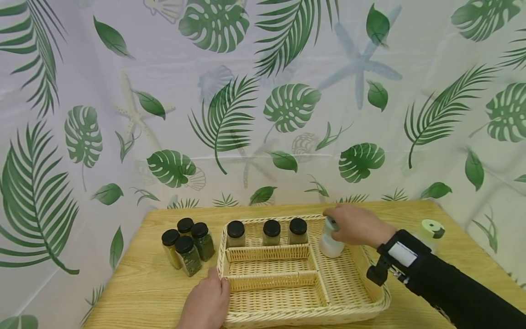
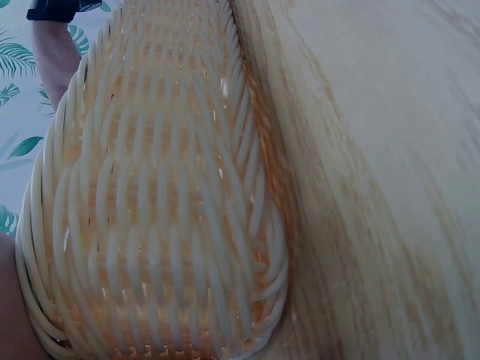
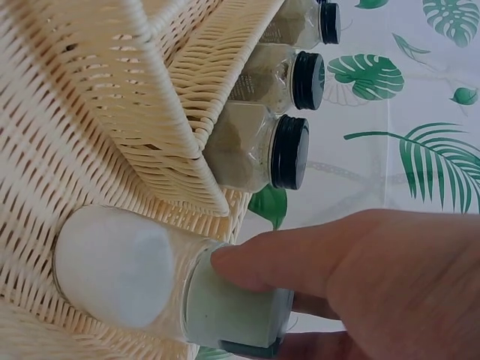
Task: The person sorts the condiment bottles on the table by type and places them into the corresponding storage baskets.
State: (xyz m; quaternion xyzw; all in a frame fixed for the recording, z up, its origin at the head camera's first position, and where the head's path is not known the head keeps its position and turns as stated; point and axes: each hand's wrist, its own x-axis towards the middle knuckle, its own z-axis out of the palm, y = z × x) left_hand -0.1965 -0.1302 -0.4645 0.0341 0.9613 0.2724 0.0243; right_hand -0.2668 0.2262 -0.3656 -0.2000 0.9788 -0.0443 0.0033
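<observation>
In the head view my right hand (image 1: pixel 355 224) holds a clear jar of white contents (image 1: pixel 330 244) by its top. The right wrist view shows the thumb and fingers pinching its pale green lid (image 3: pixel 232 300). The jar's base is at the woven floor of the wicker basket (image 1: pixel 345 283), at the back of its long right compartment. My left hand (image 1: pixel 207 299) grips the basket's left rim near the front corner. In the left wrist view the basket's side (image 2: pixel 165 187) fills much of the picture, and only a sliver of that hand shows.
Three black-lidded spice jars (image 1: pixel 271 233) stand in the basket's back-left compartment. Several more black-lidded jars (image 1: pixel 188 256) cluster on the wooden table (image 1: pixel 135 283) left of the basket. A container with a pale green lid (image 1: pixel 431 227) stands to the right, partly behind my wrist. Leaf-patterned cloth hangs behind.
</observation>
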